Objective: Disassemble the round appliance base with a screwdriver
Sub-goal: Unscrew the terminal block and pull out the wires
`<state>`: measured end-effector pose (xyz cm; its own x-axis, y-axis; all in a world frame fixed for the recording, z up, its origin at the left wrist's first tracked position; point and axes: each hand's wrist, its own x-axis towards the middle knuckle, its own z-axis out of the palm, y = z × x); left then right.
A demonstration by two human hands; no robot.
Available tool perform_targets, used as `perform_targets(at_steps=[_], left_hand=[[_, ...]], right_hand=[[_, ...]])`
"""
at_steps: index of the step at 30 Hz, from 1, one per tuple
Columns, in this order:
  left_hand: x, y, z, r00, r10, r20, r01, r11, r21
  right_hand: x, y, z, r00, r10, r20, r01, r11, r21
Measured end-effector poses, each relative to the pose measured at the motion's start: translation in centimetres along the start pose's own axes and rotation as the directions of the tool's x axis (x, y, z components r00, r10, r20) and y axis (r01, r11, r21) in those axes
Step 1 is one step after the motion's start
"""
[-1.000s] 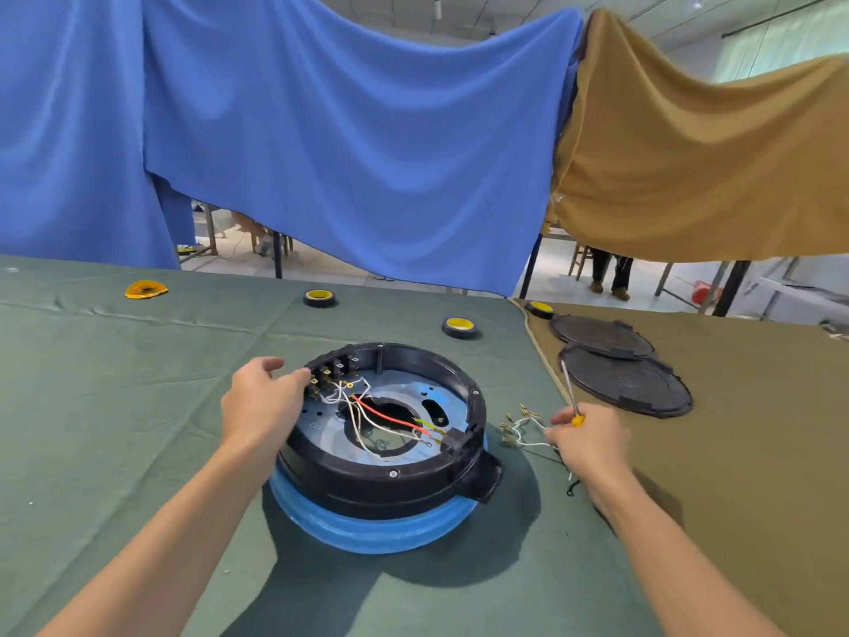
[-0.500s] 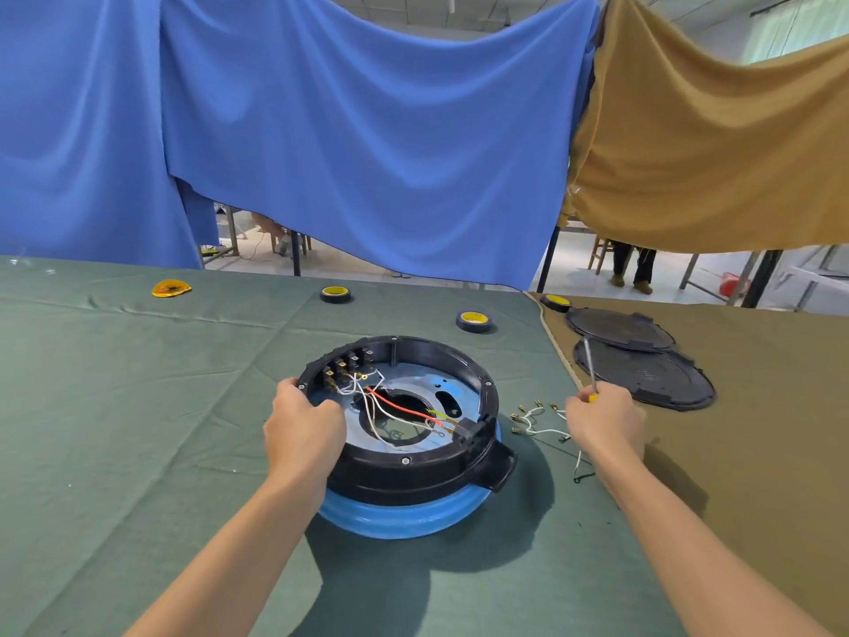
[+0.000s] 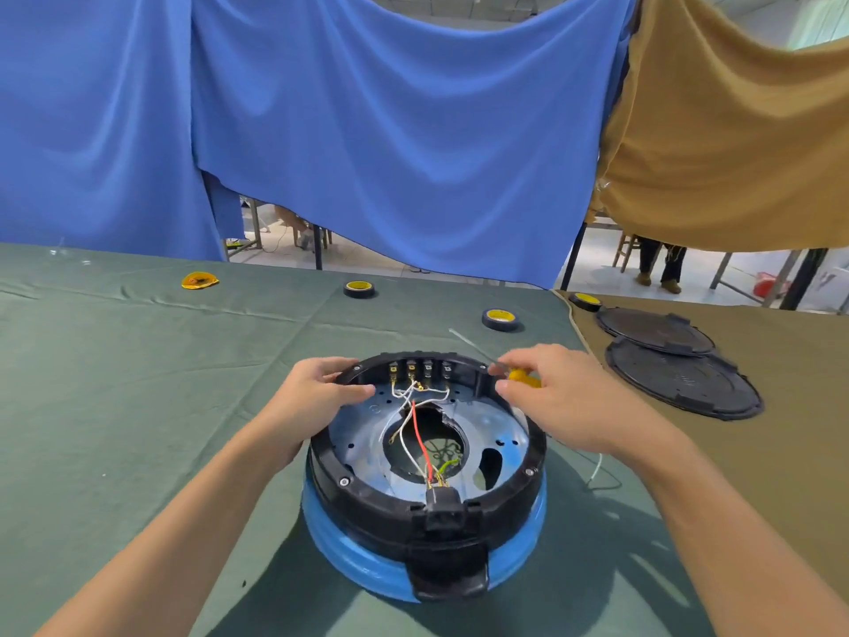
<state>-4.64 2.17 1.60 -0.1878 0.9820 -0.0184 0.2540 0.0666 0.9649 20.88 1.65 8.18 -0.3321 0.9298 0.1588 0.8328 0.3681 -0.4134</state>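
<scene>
The round appliance base (image 3: 367, 498), a black ring over a blue lower shell, lies open side up on the green cloth, its metal plate and red, white and green wires exposed. A black plug socket faces me at its near edge. My left hand (image 3: 312, 397) grips the far left rim, thumb inside. My right hand (image 3: 551, 397) is at the far right rim and holds a screwdriver (image 3: 523, 377) with a yellow handle; its thin metal shaft points away to the upper left.
Two black round covers (image 3: 680, 374) lie on the brown cloth at right. Three rolls of black-and-yellow tape (image 3: 500, 318) and a yellow scrap (image 3: 200, 280) sit further back. Loose white wires (image 3: 597, 471) lie right of the base. Blue and brown cloths hang behind.
The base has been turned, so the socket now faces me and the terminals sit at the far side. My right hand came from the loose wires to the rim, screwdriver still in it.
</scene>
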Motion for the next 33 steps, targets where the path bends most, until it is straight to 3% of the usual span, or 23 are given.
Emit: perform_targets(at_steps=[2, 4, 10, 18, 28, 33], left_hand=[[0.2, 0.4, 0.3, 0.993, 0.076, -0.087, -0.049, 0.957, 0.285], [0.1, 0.9, 0.7, 0.982, 0.124, -0.141, -0.046, 0.887, 0.459], [0.5, 0.8, 2.1, 0.985, 0.123, -0.124, -0.014, 0.764, 0.645], [2.0, 0.3, 0.8, 0.980, 0.196, -0.019, -0.150, 0.807, 0.571], [3.4, 0.0, 0.0, 0.959, 0.241, 0.152, -0.285, 0.814, 0.506], [3.2, -0.3, 0.1, 0.978, 0.162, 0.134, -0.187, 0.960, 0.208]], right_hand=[[-0.2, -0.5, -0.4, 0.996, -0.007, 0.090, 0.011, 0.999, -0.053], [-0.2, -0.7, -0.4, 0.994, 0.010, 0.109, -0.001, 0.997, -0.077], [0.5, -0.5, 0.9, 1.000, -0.013, -0.017, 0.011, 0.994, -0.111], [1.6, -0.8, 2.6, 0.980, -0.099, -0.175, 0.076, 0.988, -0.134], [1.9, 0.0, 3.1, 0.974, -0.088, -0.209, 0.074, 0.994, -0.075], [1.6, 0.1, 3.4, 0.970, -0.109, -0.216, 0.092, 0.992, -0.085]])
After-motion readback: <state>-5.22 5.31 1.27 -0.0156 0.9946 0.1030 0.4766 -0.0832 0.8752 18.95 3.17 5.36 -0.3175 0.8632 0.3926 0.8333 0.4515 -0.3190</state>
